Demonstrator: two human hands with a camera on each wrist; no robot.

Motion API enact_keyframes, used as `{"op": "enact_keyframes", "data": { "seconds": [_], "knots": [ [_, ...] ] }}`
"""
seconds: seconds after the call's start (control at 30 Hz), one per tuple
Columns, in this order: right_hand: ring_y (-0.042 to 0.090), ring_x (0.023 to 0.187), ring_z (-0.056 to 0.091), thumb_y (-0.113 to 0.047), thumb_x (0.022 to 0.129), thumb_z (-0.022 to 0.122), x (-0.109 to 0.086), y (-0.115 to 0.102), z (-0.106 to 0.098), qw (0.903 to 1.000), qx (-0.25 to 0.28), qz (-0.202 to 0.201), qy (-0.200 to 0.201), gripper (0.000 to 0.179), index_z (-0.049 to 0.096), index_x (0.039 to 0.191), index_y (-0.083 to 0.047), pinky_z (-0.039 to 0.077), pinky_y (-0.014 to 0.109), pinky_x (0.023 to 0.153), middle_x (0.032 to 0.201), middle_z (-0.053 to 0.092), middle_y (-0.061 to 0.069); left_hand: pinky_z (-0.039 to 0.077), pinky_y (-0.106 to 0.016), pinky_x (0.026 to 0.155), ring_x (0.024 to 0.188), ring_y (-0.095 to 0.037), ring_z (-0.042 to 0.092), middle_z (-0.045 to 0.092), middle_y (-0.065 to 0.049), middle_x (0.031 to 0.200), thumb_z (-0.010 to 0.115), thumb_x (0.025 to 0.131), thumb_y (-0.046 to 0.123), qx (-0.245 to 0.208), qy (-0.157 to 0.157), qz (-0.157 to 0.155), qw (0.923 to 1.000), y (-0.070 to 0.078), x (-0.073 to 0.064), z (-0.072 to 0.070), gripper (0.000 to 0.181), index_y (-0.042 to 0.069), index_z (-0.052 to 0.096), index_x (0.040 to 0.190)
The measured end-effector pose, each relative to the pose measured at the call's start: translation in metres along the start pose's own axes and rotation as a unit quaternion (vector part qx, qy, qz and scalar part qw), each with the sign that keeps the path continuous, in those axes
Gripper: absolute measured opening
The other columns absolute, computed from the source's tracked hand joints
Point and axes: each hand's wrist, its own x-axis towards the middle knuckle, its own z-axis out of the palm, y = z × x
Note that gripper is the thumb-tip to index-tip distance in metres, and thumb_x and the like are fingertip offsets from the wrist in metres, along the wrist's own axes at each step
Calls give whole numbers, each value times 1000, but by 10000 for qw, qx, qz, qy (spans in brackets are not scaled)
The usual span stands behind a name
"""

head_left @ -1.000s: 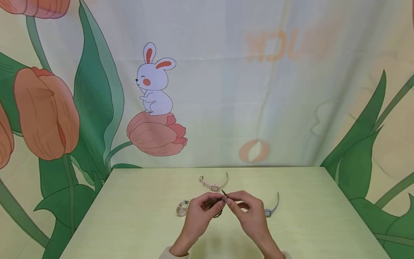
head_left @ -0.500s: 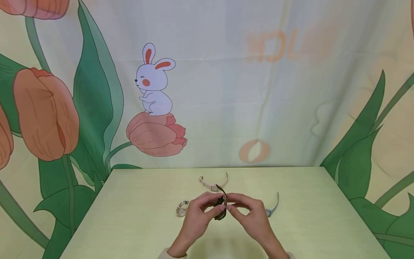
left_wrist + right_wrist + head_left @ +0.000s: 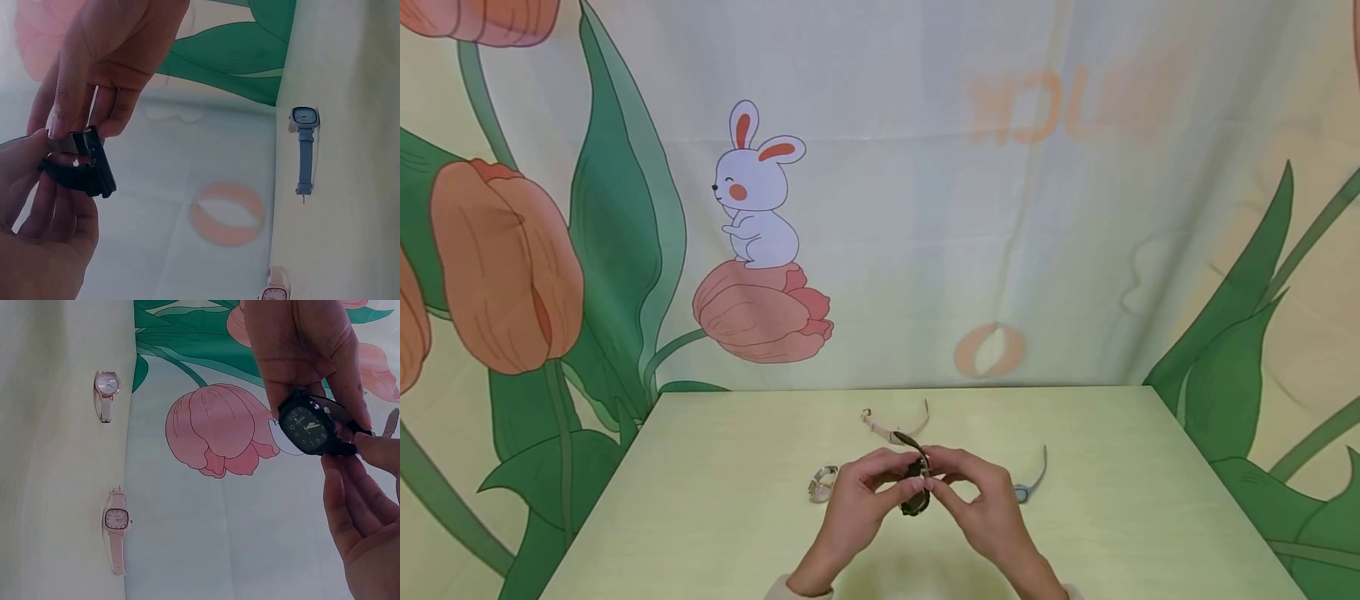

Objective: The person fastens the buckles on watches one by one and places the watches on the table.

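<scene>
A black wristwatch (image 3: 914,502) with a squarish dial is held in front of the body by both hands. Its strap is bent into a loop, one end curving up above the fingers. My left hand (image 3: 867,498) pinches it from the left between thumb and fingers. From the right, my right hand (image 3: 983,493) pinches the strap, thumb tip close to the other thumb. In the right wrist view the dial of the black wristwatch (image 3: 306,427) faces the camera. Fingers hide where the two strap ends meet, so whether they are fastened is unclear.
On the pale table (image 3: 715,517) lie a pink wristwatch (image 3: 880,427) behind the hands, a light-coloured watch with a round dial (image 3: 822,485) left of them and a blue-grey wristwatch (image 3: 1030,486) to the right. A printed cloth (image 3: 887,208) hangs behind the table.
The black wristwatch has turned and come lower between the hands, so its case and curved strap end show more. Both hands keep their pinch and have barely moved.
</scene>
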Motion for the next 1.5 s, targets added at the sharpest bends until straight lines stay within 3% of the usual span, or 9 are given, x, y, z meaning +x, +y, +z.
{"op": "enact_keyframes", "data": {
  "seconds": [0.23,0.5,0.9,1.27,1.5],
  "knots": [
    [17,85,71,3,84,72,-3,12,1,9997,18,-225,-51,33,70,115,-7,57,21,72,103,73,8,54,-23,90,89,-9,69,72,-18,99,77,85,17,-172,48,-376,9991,-2,0,0,28,8,73,111],
    [9,88,70,-9,89,71,-5,18,3,9994,-196,-237,-136,32,68,120,-18,58,20,72,107,71,-1,53,-21,91,95,-10,68,73,-13,105,75,86,17,-73,87,-464,9989,1,2,-1,24,9,74,109],
    [17,84,71,1,86,72,-2,16,7,9991,34,-298,286,28,70,111,-11,57,17,75,99,73,7,55,-22,85,93,-11,69,71,-17,108,74,89,19,-249,24,-596,9979,0,4,-1,27,9,71,113],
    [18,85,70,9,83,70,-1,11,6,9983,439,44,367,29,69,110,-3,57,19,76,97,70,13,50,-22,93,97,-13,68,70,-16,108,73,89,19,-25,61,-739,9972,2,3,-1,24,7,70,109],
    [16,87,70,8,84,71,-3,15,7,9971,595,-95,470,30,70,112,-4,58,20,75,99,70,12,53,-22,91,102,-17,69,69,-16,113,70,92,18,-391,105,-578,9975,2,2,2,23,4,69,110]
  ]
}}
